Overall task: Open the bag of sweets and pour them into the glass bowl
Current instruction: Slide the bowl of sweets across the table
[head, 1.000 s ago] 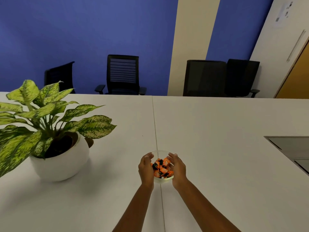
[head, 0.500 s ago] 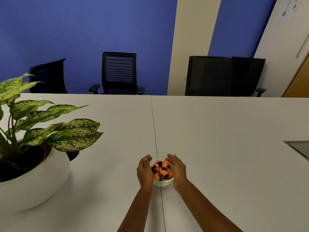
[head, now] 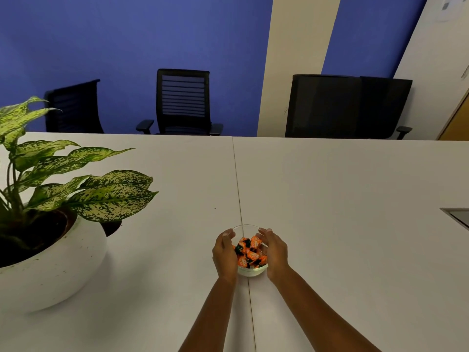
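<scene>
A small glass bowl (head: 250, 271) sits on the white table (head: 330, 199), right on the seam between two tabletops. It holds several orange and black wrapped sweets (head: 250, 252). My left hand (head: 224, 255) cups the bowl's left side and my right hand (head: 274, 254) cups its right side, fingers curled around the glass. No sweet bag is in view.
A large potted plant in a round white pot (head: 50, 265) stands at the left, its leaves reaching toward the middle. A grey hatch (head: 456, 217) is set into the table at the right edge. Black office chairs (head: 182, 102) line the far side.
My view has shifted a little, so the plant and the hatch sit differently in the frame. Both hands stay around the bowl at the same spot on the seam.
</scene>
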`<action>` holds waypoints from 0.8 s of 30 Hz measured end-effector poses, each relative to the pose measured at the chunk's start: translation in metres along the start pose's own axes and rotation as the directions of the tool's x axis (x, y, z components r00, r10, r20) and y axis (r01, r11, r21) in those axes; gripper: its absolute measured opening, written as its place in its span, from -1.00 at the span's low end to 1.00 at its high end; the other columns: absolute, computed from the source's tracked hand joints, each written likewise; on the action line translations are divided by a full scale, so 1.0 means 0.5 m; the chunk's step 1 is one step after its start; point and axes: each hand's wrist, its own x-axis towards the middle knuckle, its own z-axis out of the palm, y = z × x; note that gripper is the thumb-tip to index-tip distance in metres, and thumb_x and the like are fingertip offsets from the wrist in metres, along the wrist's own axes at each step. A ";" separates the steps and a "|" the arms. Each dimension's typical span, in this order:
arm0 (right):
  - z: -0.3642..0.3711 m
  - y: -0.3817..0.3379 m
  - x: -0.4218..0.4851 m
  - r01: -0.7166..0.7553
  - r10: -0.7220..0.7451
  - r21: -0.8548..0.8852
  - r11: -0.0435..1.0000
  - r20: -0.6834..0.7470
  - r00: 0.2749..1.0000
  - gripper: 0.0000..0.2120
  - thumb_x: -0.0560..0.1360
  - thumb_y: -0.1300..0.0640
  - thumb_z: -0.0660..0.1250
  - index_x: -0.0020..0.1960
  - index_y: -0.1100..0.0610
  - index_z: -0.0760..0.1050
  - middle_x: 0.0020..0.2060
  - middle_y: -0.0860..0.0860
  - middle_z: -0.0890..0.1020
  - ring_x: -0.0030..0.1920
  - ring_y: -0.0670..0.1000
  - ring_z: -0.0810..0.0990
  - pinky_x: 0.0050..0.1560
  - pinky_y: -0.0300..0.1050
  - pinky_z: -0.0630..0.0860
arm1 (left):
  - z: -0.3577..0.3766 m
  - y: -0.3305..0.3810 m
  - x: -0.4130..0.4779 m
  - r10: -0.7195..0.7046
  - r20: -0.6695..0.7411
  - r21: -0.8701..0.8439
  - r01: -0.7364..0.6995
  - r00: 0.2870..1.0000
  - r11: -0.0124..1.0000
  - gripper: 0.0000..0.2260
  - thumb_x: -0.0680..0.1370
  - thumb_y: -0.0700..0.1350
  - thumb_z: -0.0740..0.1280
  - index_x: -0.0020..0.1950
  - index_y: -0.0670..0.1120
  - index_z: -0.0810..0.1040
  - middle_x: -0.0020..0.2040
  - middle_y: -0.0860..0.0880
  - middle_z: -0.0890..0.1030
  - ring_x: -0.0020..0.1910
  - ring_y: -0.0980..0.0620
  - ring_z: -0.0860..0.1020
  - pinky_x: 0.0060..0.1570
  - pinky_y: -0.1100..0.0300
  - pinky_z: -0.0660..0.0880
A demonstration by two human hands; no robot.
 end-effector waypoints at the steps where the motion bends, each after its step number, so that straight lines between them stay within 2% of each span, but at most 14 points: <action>1: 0.001 0.001 0.001 0.001 -0.001 0.004 1.000 0.004 1.000 -0.68 0.59 0.13 0.09 0.18 0.26 0.50 0.21 0.22 0.56 0.24 0.21 0.49 0.27 0.03 0.38 | 0.000 -0.001 0.002 -0.003 -0.004 -0.001 0.003 1.000 1.000 -0.68 0.63 -0.17 0.01 0.19 -0.20 0.52 0.23 -0.19 0.58 0.28 -0.14 0.46 0.31 -0.01 0.38; 16: 0.001 0.019 0.028 0.000 0.000 0.018 1.000 -0.004 1.000 -0.68 0.59 0.12 0.09 0.17 0.27 0.51 0.17 0.23 0.58 0.22 0.19 0.50 0.27 0.02 0.39 | 0.005 -0.017 0.018 0.002 -0.006 0.012 -0.002 1.000 1.000 -0.67 0.63 -0.17 0.01 0.22 -0.21 0.50 0.25 -0.19 0.57 0.29 -0.15 0.45 0.32 -0.01 0.37; 24: -0.006 0.019 0.029 -0.037 0.038 -0.003 0.999 0.045 0.998 -0.66 0.60 0.09 0.06 0.21 0.23 0.48 0.24 0.21 0.53 0.27 0.18 0.46 0.33 0.05 0.34 | 0.005 -0.019 0.020 -0.030 -0.003 0.008 0.030 1.000 1.000 -0.67 0.63 -0.16 0.02 0.25 -0.20 0.49 0.28 -0.19 0.54 0.30 -0.15 0.44 0.34 -0.02 0.36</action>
